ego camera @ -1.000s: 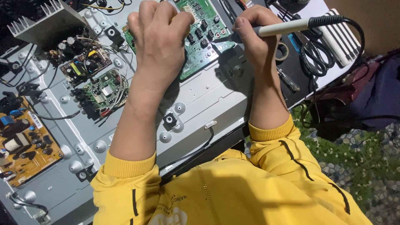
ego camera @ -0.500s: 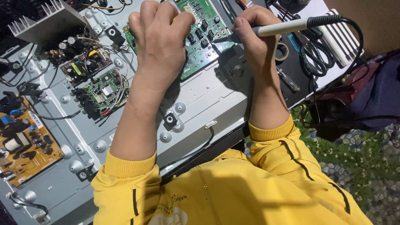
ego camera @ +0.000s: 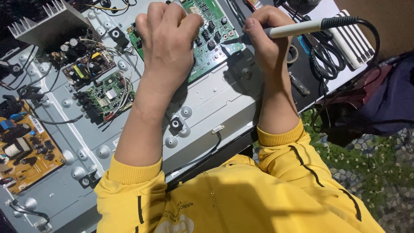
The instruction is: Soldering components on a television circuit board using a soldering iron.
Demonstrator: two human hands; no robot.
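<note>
A: Nothing had moved since the earlier frame; both hands kept their stations. State of the hands?

B: Left hand (ego camera: pixel 170 41) lay knuckles-up on the green board (ego camera: pixel 207 39), fingers curled, pressing it down; whether it pinched anything underneath could not be told. Right hand (ego camera: pixel 267 36) was closed on the iron (ego camera: pixel 297 29), tip on the board just left of that hand.

A: Progress?

B: Judged mid-work: tip at one point on the board, finished joints not discernible.

A: Surface and surroundings?

B: Grey chassis (ego camera: pixel 215 103) under both wrists. Small boards (ego camera: pixel 103 92) left of the left hand. Scissors (ego camera: pixel 327 56) right of the right hand. Pebbled floor (ego camera: pixel 379 164) below.
</note>
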